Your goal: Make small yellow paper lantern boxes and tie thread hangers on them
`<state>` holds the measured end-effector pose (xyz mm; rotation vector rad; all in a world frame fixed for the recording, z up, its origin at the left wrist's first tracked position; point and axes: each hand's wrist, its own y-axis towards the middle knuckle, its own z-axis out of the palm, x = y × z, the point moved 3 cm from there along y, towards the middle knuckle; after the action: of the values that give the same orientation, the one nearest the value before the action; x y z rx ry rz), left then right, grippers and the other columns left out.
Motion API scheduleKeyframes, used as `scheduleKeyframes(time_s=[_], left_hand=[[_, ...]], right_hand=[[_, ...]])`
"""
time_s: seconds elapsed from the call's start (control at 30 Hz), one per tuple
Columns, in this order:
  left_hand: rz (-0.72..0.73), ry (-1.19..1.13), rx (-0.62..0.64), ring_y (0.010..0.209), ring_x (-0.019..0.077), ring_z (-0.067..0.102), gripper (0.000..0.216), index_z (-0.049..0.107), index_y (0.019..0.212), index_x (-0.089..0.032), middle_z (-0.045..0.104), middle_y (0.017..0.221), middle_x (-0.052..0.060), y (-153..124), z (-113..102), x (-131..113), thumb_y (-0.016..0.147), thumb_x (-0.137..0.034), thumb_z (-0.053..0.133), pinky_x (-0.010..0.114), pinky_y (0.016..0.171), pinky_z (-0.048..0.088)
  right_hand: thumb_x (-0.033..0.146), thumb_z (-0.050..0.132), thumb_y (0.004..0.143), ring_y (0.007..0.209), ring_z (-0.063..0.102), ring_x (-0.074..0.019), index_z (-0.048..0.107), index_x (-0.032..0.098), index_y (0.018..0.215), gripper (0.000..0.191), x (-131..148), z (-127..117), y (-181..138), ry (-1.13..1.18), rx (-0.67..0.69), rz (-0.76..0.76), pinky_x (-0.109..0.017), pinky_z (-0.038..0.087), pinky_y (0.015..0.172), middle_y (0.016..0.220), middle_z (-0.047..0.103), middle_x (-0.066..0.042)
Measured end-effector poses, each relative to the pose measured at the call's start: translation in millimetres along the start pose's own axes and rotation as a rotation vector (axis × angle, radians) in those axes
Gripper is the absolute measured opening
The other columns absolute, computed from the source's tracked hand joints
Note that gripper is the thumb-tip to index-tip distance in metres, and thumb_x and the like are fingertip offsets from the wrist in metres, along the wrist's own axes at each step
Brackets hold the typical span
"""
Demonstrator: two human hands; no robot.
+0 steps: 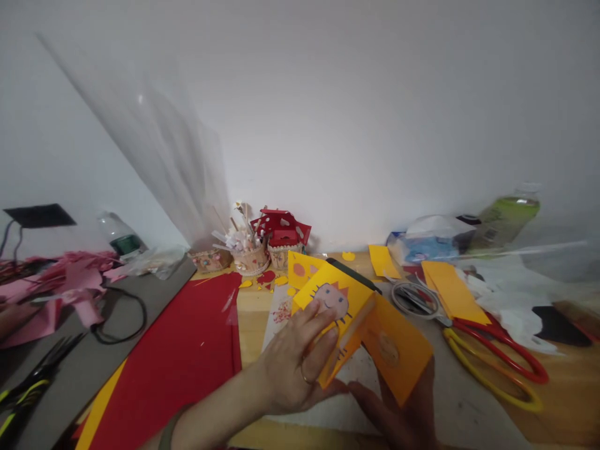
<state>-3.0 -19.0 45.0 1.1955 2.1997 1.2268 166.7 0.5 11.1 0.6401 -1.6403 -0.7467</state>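
A folded yellow paper craft point(356, 284) with a drawn smiling face, orange points and dark strokes is held up over the table. My left hand point(297, 353) is closed on its left part, fingers across the drawing, a ring on one finger. From below and behind, my right hand point(407, 406) grips the right flap, which bears a small round drawing; part of that hand is hidden by the paper. Beneath the hands lies a white sheet point(347, 409) with small specks. A dark flat object point(349, 272) shows just behind the craft.
Red card sheets point(187, 337) lie left. Large scissors with red and yellow handles point(492, 369) and yellow paper strips point(452, 290) lie right. Decorated pots point(250, 259) stand along the wall. Black pliers point(37, 375), pink paper point(70, 281) and another person's hand point(14, 319) are far left.
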Motion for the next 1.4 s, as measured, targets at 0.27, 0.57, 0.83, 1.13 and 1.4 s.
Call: scheduleKeyframes(time_s=[0.27,0.57,0.83,1.13,1.4], left_hand=[[-0.112,-0.090,-0.002,0.126,0.0294,0.045,0.082,0.014,0.146,-0.011,0.052,0.128,0.023,12.6,-19.1,11.5,0.081,-0.030,0.061,0.045,0.100,0.043],[-0.262,-0.047,-0.081,0.117,0.0299,0.050,0.106,0.012,0.146,-0.015,0.051,0.125,0.019,9.4,-16.6,10.7,0.067,-0.054,0.070,0.045,0.096,0.046],[-0.393,-0.124,-0.101,0.116,0.0319,0.050,0.103,0.019,0.142,-0.022,0.050,0.124,0.016,9.7,-9.6,10.1,0.062,-0.058,0.072,0.052,0.098,0.041],[-0.357,-0.241,-0.106,0.114,0.0303,0.050,0.095,0.020,0.141,-0.021,0.048,0.124,0.016,6.3,-6.2,10.5,0.067,-0.056,0.069,0.049,0.096,0.043],[-0.290,-0.266,-0.079,0.120,0.0304,0.045,0.102,0.017,0.143,-0.020,0.044,0.125,0.018,9.5,-4.9,7.2,0.064,-0.055,0.072,0.049,0.098,0.043]], right_hand=[[0.025,0.056,0.086,0.077,0.069,-0.0209,0.062,0.028,0.107,0.022,-20.1,-9.5,-1.1,0.250,-0.180,0.339,-0.031,0.059,0.059,0.094,0.072,-0.002],[0.028,0.049,0.089,0.088,0.069,-0.0289,0.066,0.029,0.110,0.027,8.9,-17.2,22.9,-0.114,0.018,0.146,-0.040,0.059,0.070,0.089,0.073,-0.001],[0.038,0.038,0.093,0.137,0.028,-0.0303,0.032,0.027,0.143,0.052,21.9,-1.6,22.4,-0.048,0.322,-0.118,-0.047,0.037,0.106,0.153,0.025,-0.004],[0.035,0.037,0.094,0.133,0.031,-0.0221,0.045,0.027,0.127,0.035,24.1,2.6,28.6,-0.038,0.333,-0.166,-0.037,0.040,0.102,0.143,0.031,-0.005],[0.025,0.043,0.091,0.135,0.025,-0.0207,0.044,0.023,0.117,0.026,29.0,7.5,32.3,-0.088,0.339,-0.210,-0.037,0.031,0.107,0.146,0.026,-0.007]])
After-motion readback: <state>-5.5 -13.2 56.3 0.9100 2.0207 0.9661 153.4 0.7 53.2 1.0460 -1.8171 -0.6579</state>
